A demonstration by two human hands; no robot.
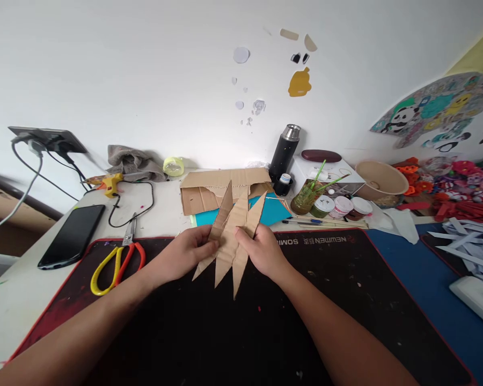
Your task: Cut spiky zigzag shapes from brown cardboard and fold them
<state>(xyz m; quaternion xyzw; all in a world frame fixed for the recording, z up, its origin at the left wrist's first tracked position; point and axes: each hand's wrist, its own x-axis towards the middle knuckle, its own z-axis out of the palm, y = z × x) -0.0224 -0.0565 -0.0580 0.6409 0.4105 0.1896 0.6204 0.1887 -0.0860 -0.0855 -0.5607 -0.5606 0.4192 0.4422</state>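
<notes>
Between my hands, above the black mat, is a brown cardboard cutout [230, 244] with three long points at the top and three at the bottom. My left hand [193, 249] pinches its left strip, thumb in front and fingers behind. On the right side, my right hand [261, 249] grips it with the thumb pressed on the front face. Creases run between the strips, and the left one is angled and shaded. Scissors [123, 257] with one yellow and one red handle lie left of my left hand. Behind the cutout are a folded cardboard piece [229, 179] and a blue sheet [269, 210].
A black phone [71, 236] and a yellow glue gun [111, 185] with a looping cord lie left. At the back stand a black thermos [285, 150], a jar with brushes [305, 198] and paint pots [322, 205]. Paper strips [469, 246] are heaped right. The mat [209, 338] spreads beneath my hands.
</notes>
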